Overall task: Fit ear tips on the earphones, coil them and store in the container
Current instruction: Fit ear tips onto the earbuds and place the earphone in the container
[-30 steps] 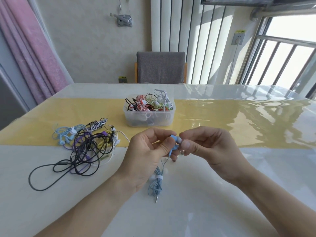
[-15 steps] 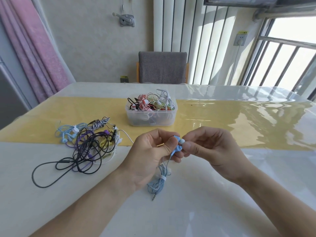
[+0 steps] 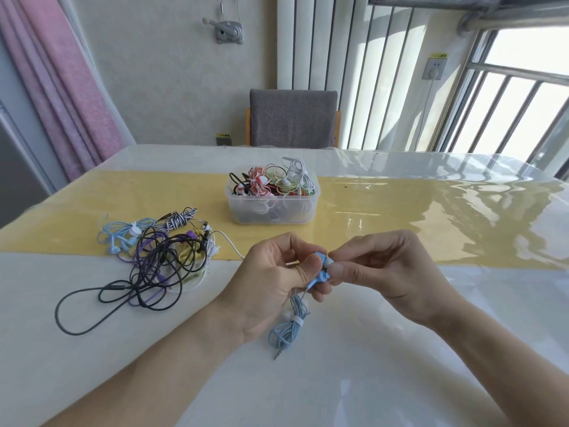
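Not much had changed from half a second earlier. Way left of the hands sat one tangled pile of loose earphones. The left hand and right hand both still pinched the blue earbud, its tied cable bundle dangling below. One clear container sat beyond them; open table lay to the right.

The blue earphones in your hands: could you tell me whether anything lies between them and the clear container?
Nothing visible does. The blue earphones are held above bare table, and the container stands straight beyond them, open-topped though heaped. The tangled pile lies off to the left.
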The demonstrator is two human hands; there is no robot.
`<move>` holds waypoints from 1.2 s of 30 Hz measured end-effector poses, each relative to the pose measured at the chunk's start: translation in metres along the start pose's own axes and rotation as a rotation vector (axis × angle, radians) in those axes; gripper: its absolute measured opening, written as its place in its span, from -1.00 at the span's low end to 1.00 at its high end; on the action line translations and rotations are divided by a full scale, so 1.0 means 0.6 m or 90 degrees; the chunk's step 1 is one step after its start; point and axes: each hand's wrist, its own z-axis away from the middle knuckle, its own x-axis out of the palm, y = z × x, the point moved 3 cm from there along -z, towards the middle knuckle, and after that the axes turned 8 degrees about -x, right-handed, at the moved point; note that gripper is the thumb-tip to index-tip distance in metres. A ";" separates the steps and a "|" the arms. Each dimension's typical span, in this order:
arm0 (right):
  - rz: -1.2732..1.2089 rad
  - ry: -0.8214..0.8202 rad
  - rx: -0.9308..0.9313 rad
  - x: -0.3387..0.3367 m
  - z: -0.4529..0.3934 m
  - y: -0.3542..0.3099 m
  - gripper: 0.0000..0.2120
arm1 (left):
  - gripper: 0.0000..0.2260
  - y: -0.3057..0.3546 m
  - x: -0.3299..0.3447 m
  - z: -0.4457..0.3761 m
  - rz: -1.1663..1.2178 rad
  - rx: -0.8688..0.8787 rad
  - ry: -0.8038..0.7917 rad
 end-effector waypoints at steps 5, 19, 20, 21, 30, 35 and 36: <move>0.018 -0.010 0.021 -0.001 0.002 0.002 -0.93 | -0.93 -0.005 0.000 -0.001 -0.026 -0.009 0.025; -0.115 -0.028 0.180 -0.003 0.003 0.034 -0.59 | -0.87 0.000 0.003 0.003 -0.013 -0.038 -0.027; -0.120 -0.030 0.185 -0.002 0.003 0.034 -0.62 | -0.87 -0.001 0.004 0.004 -0.002 -0.049 -0.029; -0.107 -0.026 0.172 -0.002 0.003 0.031 -0.68 | -0.89 0.000 0.005 0.004 0.008 -0.058 -0.028; 0.176 0.054 -0.079 -0.001 0.004 0.013 -0.88 | -0.83 0.001 0.005 -0.004 0.073 -0.033 0.056; 0.126 0.061 -0.062 -0.001 0.002 0.017 -0.91 | -0.81 0.002 0.004 -0.004 0.076 -0.038 0.062; 0.123 0.063 -0.057 -0.001 0.002 0.018 -0.92 | -0.81 0.002 0.004 -0.004 0.073 -0.037 0.061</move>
